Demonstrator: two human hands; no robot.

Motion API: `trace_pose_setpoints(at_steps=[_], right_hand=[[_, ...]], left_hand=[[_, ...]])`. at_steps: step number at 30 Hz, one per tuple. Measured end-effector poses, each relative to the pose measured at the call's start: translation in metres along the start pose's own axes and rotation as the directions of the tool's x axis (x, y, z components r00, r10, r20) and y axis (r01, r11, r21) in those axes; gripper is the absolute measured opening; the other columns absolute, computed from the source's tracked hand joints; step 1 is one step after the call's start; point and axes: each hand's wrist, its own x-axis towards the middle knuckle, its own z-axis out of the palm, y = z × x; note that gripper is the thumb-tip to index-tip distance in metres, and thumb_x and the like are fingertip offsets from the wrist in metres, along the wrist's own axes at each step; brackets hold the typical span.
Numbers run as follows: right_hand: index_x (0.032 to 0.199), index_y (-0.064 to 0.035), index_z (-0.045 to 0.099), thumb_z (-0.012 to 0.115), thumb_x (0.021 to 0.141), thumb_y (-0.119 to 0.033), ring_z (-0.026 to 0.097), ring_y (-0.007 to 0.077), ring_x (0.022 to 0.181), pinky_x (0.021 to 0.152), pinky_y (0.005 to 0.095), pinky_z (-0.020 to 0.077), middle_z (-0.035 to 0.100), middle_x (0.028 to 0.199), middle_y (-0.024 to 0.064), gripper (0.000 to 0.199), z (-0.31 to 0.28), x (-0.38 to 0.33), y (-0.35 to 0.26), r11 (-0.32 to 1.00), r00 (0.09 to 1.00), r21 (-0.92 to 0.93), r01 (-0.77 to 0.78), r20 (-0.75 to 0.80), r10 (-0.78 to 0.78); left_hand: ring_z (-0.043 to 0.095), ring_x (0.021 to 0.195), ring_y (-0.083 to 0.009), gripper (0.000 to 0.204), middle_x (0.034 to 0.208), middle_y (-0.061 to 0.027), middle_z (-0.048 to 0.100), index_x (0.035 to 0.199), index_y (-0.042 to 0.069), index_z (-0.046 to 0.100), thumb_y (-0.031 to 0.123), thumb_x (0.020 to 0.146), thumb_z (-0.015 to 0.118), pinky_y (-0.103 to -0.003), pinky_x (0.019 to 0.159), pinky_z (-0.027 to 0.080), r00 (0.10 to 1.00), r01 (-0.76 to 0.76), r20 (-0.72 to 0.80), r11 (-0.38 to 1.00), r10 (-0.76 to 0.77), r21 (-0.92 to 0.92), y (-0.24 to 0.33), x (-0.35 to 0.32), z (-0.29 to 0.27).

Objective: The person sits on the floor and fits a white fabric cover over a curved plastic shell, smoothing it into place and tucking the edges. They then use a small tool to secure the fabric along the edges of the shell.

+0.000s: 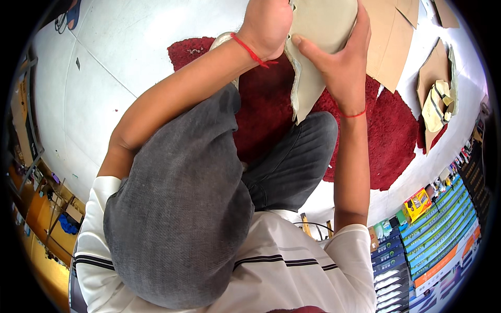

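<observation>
The right hand [345,63] pinched a beige sheet [324,25]. The left hand [267,25] was at the sheet's edge, grip unclear.

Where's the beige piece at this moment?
In the head view, the beige piece is at the top, right of centre, between the left hand and right hand.
</observation>
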Motion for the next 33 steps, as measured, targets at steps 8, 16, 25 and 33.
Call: trace_pose_setpoints(at_steps=[8,16,25,33], right_hand=[[0.170,-0.0044,0.017,0.092,0.082,-0.012,0.063,0.0323,0.133,0.098,0.0426,0.0634,0.048,0.155,0.0266,0.116,-0.011,-0.030,0.018,0.982,0.988,0.169,-0.086,0.143,0.062],[0.165,0.0060,0.021,0.094,0.068,-0.023,0.027,0.0452,0.159,0.130,0.0471,0.0260,0.028,0.167,0.0326,0.125,-0.005,0.006,-0.019,0.982,0.995,-0.166,-0.092,-0.044,0.086],[0.165,0.0039,0.023,0.096,0.065,-0.022,0.024,0.0494,0.159,0.130,0.0516,0.0261,0.026,0.166,0.0354,0.127,-0.003,0.013,-0.010,0.983,0.994,-0.181,-0.030,-0.108,0.010],[0.159,0.0045,0.036,0.094,0.067,-0.018,0.038,0.0494,0.151,0.125,0.0478,0.0359,0.038,0.158,0.0346,0.111,0.002,0.072,-0.020,0.990,0.963,0.062,0.129,-0.247,-0.110]], left_hand=[[0.070,0.116,-0.0201,0.048,0.130,-0.0115,0.073,0.140,-0.001,0.062,0.035,0.119,0.040,-0.035,0.106,0.054,1.000,0.026,-0.003,0.998,-0.026,-0.060,0.001,-0.003,-0.001],[0.069,0.122,-0.0214,0.051,0.136,-0.0128,0.070,0.144,-0.004,0.060,0.036,0.119,0.038,-0.035,0.110,0.053,1.000,-0.016,0.008,0.999,0.016,0.044,0.001,0.000,0.007],[0.066,0.130,-0.0242,0.053,0.143,-0.0148,0.067,0.148,-0.004,0.056,0.035,0.120,0.036,-0.038,0.115,0.050,0.995,0.051,-0.092,0.998,-0.047,0.039,0.002,-0.010,0.017],[0.063,0.133,-0.0249,0.055,0.146,-0.0141,0.066,0.151,-0.001,0.054,0.041,0.119,0.038,-0.040,0.116,0.048,0.996,0.051,-0.076,0.999,-0.050,0.013,0.003,-0.010,0.019]])
